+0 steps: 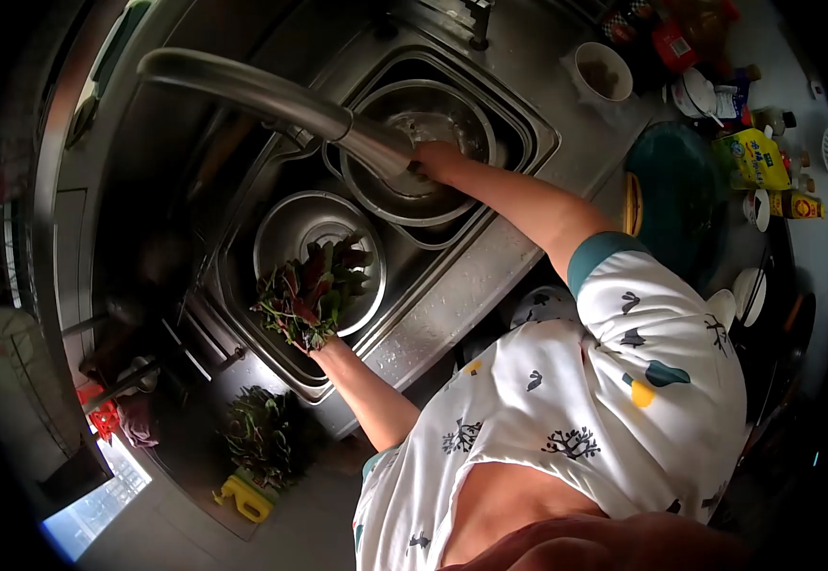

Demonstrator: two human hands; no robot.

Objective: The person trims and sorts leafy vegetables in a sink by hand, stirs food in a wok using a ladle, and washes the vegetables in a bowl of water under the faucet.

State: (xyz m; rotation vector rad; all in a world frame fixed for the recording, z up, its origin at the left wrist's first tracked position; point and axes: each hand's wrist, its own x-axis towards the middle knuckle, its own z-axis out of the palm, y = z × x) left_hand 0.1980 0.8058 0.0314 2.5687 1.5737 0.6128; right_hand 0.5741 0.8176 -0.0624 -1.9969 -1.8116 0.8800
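My left hand (318, 348) is closed round the stems of a bunch of leafy greens (314, 285), green with dark red leaves. The bunch is over a metal bowl (269, 238) in the near left part of the sink. My right hand (439, 161) is at the end of the faucet spout (376, 145), with its fingers curled against it and partly hidden. Below that hand, a second metal basin (476, 114) sits in the other part of the sink, with what looks like water in it.
More leafy greens (266, 433) lie on the left counter beside a yellow-handled tool (245, 498). To the right are a white bowl (604, 71), a dark green round board or tray (675, 190), a yellow packet (751, 159) and several bottles. The sink rim (452, 324) is wet.
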